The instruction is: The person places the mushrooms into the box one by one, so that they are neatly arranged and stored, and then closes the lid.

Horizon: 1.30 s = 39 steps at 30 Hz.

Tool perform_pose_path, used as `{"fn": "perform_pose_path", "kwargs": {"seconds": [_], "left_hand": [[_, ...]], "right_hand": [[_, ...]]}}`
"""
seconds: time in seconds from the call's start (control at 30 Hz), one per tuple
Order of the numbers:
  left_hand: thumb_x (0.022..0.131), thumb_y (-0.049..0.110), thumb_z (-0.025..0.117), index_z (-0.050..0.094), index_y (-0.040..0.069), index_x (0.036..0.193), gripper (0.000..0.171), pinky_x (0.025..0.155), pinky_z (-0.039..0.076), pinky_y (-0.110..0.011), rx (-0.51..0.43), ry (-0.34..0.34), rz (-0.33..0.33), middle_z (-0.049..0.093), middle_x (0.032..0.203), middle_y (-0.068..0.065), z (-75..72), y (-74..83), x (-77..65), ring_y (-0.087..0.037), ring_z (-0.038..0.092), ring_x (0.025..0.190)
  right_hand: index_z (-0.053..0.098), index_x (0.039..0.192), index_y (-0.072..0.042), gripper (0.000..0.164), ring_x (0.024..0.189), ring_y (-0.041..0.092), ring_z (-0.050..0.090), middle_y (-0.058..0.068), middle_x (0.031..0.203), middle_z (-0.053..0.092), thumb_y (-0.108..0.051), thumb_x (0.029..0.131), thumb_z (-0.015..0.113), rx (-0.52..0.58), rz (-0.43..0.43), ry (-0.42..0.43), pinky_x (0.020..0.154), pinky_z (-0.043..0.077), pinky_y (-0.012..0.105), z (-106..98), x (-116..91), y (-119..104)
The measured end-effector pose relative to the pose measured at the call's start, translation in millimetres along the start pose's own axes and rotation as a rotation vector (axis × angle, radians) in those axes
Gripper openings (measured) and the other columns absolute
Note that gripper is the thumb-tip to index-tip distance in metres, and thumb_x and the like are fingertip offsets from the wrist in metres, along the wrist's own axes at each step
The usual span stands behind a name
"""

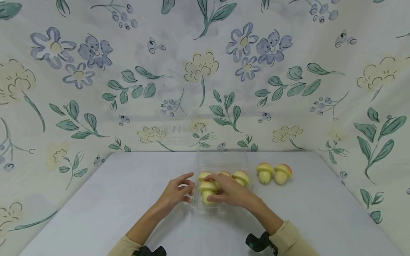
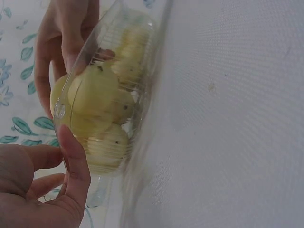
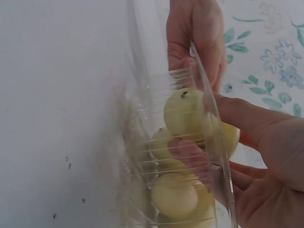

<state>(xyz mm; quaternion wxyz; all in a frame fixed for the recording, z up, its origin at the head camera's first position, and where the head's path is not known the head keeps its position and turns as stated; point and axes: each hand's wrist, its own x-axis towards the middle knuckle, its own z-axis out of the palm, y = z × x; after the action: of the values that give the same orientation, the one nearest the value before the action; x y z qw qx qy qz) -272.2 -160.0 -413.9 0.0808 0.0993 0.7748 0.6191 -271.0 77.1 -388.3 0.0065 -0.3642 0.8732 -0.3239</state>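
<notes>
A clear plastic box (image 1: 194, 204) with its lid (image 1: 221, 161) folded back holds several yellow mushroom-shaped pieces (image 1: 241, 176) with reddish cap tops. My right hand (image 1: 232, 190) reaches over the box and grips the mushroom-shaped piece (image 1: 207, 195) at the front left, fingers at its cap and thumb by the stem. Through the box wall in the right wrist view, a fingertip shows beside that piece (image 3: 183, 114). My left hand (image 1: 177, 192) is at the left wall, fingers loosely bent, fingertips right at the rim. It holds no piece.
On the white table (image 1: 128, 185), two more mushroom-shaped pieces (image 1: 264, 173) stand side by side right of the box. A floral cloth (image 1: 179, 78) hangs behind the table. Small dark specks (image 3: 69, 166) show on the tabletop.
</notes>
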Motion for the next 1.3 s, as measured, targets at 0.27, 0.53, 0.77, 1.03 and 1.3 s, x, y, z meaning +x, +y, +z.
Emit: {"fn": "perform_pose_path", "kwargs": {"seconds": [0.27, 0.53, 0.77, 1.03, 1.3], "left_hand": [[0.099, 0.011, 0.057, 0.037, 0.002, 0.149, 0.055, 0.064, 0.058, -0.026, -0.001, -0.013, 0.000, 0.052, 0.116, -0.017, -0.4, 1.7, -1.9, -0.015, 0.058, 0.082], [0.099, 0.009, 0.056, 0.037, 0.001, 0.149, 0.054, 0.064, 0.058, -0.026, -0.001, -0.009, 0.004, 0.052, 0.115, -0.017, -0.3, 1.3, -1.8, -0.016, 0.058, 0.082], [0.098, 0.008, 0.056, 0.037, 0.001, 0.149, 0.054, 0.063, 0.057, -0.026, 0.000, 0.001, 0.005, 0.053, 0.114, -0.017, 0.2, 0.7, -1.1, -0.015, 0.058, 0.081], [0.098, 0.007, 0.056, 0.038, 0.001, 0.149, 0.054, 0.062, 0.057, -0.025, -0.002, 0.006, 0.007, 0.053, 0.114, -0.018, -0.6, 0.7, -2.3, -0.014, 0.059, 0.081], [0.098, 0.007, 0.056, 0.037, 0.000, 0.149, 0.055, 0.063, 0.057, -0.025, -0.008, -0.008, 0.010, 0.053, 0.112, -0.016, -1.0, 0.9, -1.1, -0.015, 0.058, 0.081]], "right_hand": [[0.056, 0.129, -0.023, 0.051, 0.100, 0.012, 0.053, -0.002, 0.124, 0.060, -0.025, 0.083, 0.078, -0.047, -0.011, 0.026, 0.078, 0.054, 0.023, 6.8, 1.2, -3.4], [0.055, 0.127, -0.018, 0.048, 0.095, 0.013, 0.059, 0.003, 0.121, 0.062, -0.015, 0.085, 0.077, -0.062, -0.011, 0.029, 0.078, 0.057, 0.026, 11.6, 0.9, -4.6], [0.055, 0.126, -0.011, 0.046, 0.096, 0.014, 0.061, 0.006, 0.122, 0.063, -0.007, 0.085, 0.075, -0.021, -0.035, 0.009, 0.078, 0.057, 0.024, 9.3, -0.5, -1.7], [0.052, 0.135, -0.005, 0.053, 0.112, 0.027, 0.062, 0.013, 0.130, 0.059, -0.001, 0.086, 0.072, 0.088, -0.026, -0.065, 0.083, 0.058, 0.026, 2.1, -1.5, 1.9], [0.053, 0.134, -0.007, 0.051, 0.115, 0.028, 0.062, 0.013, 0.130, 0.059, -0.003, 0.087, 0.072, 0.073, 0.033, -0.068, 0.081, 0.056, 0.021, -6.1, -4.2, 5.8]]}}
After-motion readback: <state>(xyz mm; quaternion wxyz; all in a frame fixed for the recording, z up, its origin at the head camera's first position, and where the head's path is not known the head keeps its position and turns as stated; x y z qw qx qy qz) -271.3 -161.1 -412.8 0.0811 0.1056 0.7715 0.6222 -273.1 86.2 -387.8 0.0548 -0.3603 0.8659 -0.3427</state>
